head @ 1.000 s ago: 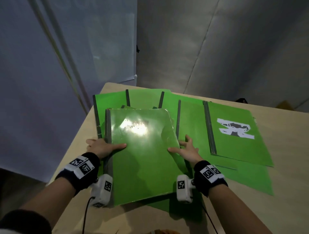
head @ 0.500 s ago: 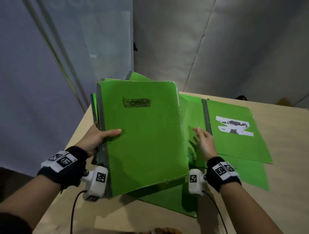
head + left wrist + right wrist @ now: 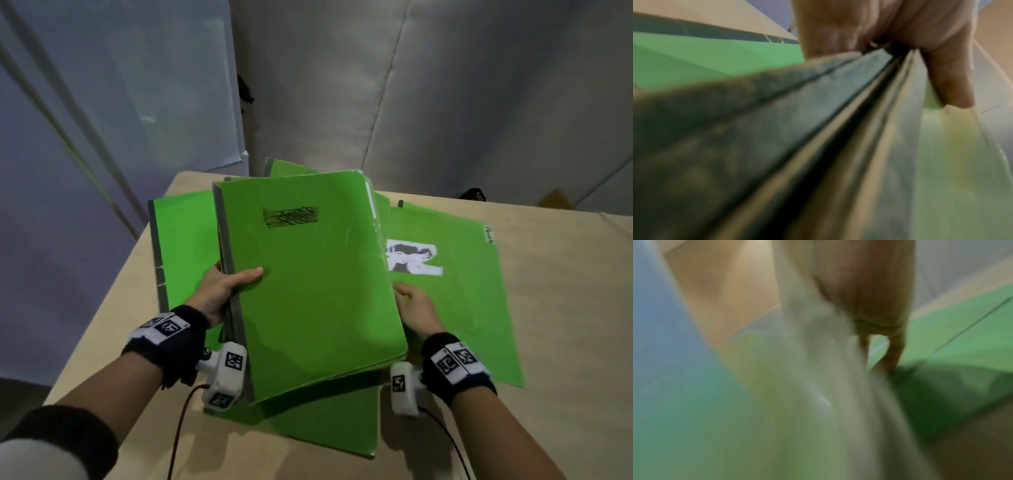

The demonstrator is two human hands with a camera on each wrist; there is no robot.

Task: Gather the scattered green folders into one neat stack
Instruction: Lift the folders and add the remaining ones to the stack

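A bundle of green folders (image 3: 308, 284) with grey spines (image 3: 818, 113) is lifted and tilted above the table. My left hand (image 3: 226, 291) grips its spine edge, thumb (image 3: 951, 81) on the top cover and the other fingers underneath. My right hand (image 3: 414, 305) is at the bundle's right edge (image 3: 818, 369), fingers fairly straight against it, tips hidden behind the cover. More green folders lie flat: one at the left (image 3: 181, 246), one with a white picture (image 3: 452, 291) at the right, one below the bundle at the front (image 3: 325, 428).
The beige table (image 3: 565, 308) has bare surface to the right and along the front. Its left edge (image 3: 113, 308) drops off close to my left wrist. Grey walls stand behind; a small dark object (image 3: 474, 195) sits at the far edge.
The bundle went from lying flat under both hands to being lifted and tilted up. My left hand closed round its spine. My right hand slid off the cover to the right edge.
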